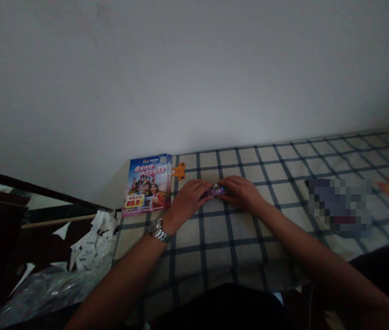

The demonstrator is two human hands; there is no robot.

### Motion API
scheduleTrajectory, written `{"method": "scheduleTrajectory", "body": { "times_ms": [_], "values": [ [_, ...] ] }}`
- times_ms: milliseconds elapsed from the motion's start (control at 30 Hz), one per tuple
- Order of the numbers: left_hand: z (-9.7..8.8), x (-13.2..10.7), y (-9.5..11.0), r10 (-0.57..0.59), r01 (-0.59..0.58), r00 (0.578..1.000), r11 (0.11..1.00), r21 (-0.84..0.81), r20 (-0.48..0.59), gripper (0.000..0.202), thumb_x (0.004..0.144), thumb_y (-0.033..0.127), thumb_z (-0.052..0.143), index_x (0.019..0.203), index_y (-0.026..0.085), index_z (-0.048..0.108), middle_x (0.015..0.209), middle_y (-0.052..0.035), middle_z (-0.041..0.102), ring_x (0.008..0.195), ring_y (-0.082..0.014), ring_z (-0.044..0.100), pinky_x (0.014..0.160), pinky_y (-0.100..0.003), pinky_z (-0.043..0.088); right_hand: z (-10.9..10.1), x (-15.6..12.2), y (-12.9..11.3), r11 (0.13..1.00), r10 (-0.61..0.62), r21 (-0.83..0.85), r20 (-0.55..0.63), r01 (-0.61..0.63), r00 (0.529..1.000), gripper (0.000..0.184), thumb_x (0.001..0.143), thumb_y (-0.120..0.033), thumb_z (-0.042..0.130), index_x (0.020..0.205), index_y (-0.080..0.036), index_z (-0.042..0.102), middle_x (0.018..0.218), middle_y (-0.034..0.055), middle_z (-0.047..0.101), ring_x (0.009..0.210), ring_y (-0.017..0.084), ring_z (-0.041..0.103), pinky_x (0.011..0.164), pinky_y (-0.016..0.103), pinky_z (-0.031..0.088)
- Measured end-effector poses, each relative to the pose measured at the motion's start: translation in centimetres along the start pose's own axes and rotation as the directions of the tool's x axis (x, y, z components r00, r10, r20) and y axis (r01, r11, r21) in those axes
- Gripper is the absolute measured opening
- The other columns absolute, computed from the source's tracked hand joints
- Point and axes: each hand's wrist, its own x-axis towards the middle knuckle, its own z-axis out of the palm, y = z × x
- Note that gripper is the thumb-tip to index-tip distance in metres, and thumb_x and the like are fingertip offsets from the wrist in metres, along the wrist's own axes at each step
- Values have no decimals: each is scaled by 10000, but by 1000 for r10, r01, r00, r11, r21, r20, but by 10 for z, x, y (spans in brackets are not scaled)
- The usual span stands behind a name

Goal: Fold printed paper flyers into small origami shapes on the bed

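Observation:
Between my two hands is a small folded printed paper (215,191), narrow and coloured purple, pink and blue. My left hand (188,198), with a metal watch on its wrist, has its fingers closed on the left end of the paper. The right end is gripped by my right hand (241,192), fingers bent over the top. Most of the paper is hidden under the fingers, so its full shape cannot be seen. To the left of my hands lies a stack of colourful flyers (148,184), the top one showing a castle picture and "89.9".
A checked cloth (249,229) covers the bed-like surface, which runs along a plain wall (194,78). At the right lies a blurred-out dark object (341,208). Torn white paper and clear plastic (63,279) are heaped beyond the surface's left edge, below a dark rail (39,190).

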Motion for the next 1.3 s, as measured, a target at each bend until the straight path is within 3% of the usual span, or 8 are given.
{"method": "scheduleTrajectory", "body": {
  "times_ms": [133, 333, 533, 833, 933, 1033, 1300],
  "values": [
    [0, 1, 1, 7, -7, 1000, 1000, -8, 8, 323, 1011, 330, 652, 1299, 190, 603, 1241, -95, 690, 1173, -258, 645, 1040, -474, 561, -5, -3, -4, 1000, 10, -1, 1, -10, 1000, 413, 967, -365, 715, 1346, -244, 606, 1265, 125, 718, 1154, 301, 690, 974, 464, 585],
    [1, 1, 0, 17, -17, 1000, 1000, -2, 0, 319, 999, 331, 669, 1277, 185, 618, 1217, -92, 701, 1164, -259, 650, 1038, -465, 558, -2, -10, -3, 1000, 20, -4, -25, -20, 1000, 303, 989, -348, 687, 1273, -251, 648, 1186, 107, 748, 1090, 282, 714, 930, 444, 600],
    [3, 1, -2, 32, -31, 999, 999, 11, -21, 363, 976, 318, 697, 1291, 160, 613, 1215, -101, 703, 1160, -258, 653, 1033, -454, 561, 5, -12, 3, 1000, 15, 6, -31, -15, 999, 299, 1000, -390, 670, 1254, -235, 648, 1150, 108, 756, 1052, 277, 717, 904, 442, 597],
    [-2, 2, 3, -24, 23, 1000, 997, -67, -16, 378, 967, 366, 718, 1297, 208, 622, 1278, -89, 669, 1201, -257, 624, 1070, -477, 540, 11, -15, 5, 996, 27, 85, -105, -18, 994, 302, 987, -360, 689, 1267, -254, 646, 1182, 104, 740, 1099, 271, 707, 943, 448, 605],
    [-4, 3, 6, -70, 63, 996, 988, -139, -48, 315, 1012, 347, 652, 1304, 237, 614, 1340, -90, 618, 1240, -243, 615, 1087, -461, 538, 12, -15, 4, 995, 28, 96, -141, -15, 990, 305, 985, -358, 692, 1268, -255, 644, 1199, 111, 727, 1112, 271, 703, 953, 455, 610],
    [-3, 3, 6, -109, 100, 993, 975, -199, -38, 249, 1031, 298, 613, 1273, 243, 595, 1256, -72, 637, 1164, -224, 649, 1030, -436, 572, 10, -14, 2, 990, 37, 136, -140, -17, 990, 314, 988, -354, 687, 1284, -264, 635, 1208, 112, 711, 1120, 268, 702, 955, 455, 618],
    [-3, 3, 4, -72, 61, 996, 974, -217, -46, 159, 1009, 234, 644, 1153, 234, 577, 1266, -59, 611, 1185, -212, 635, 1037, -420, 569, 2, -13, -4, 951, 92, 306, -123, -50, 988, 351, 971, -311, 699, 1302, -272, 589, 1278, 117, 647, 1181, 256, 674, 1004, 448, 606]
  ]
}}
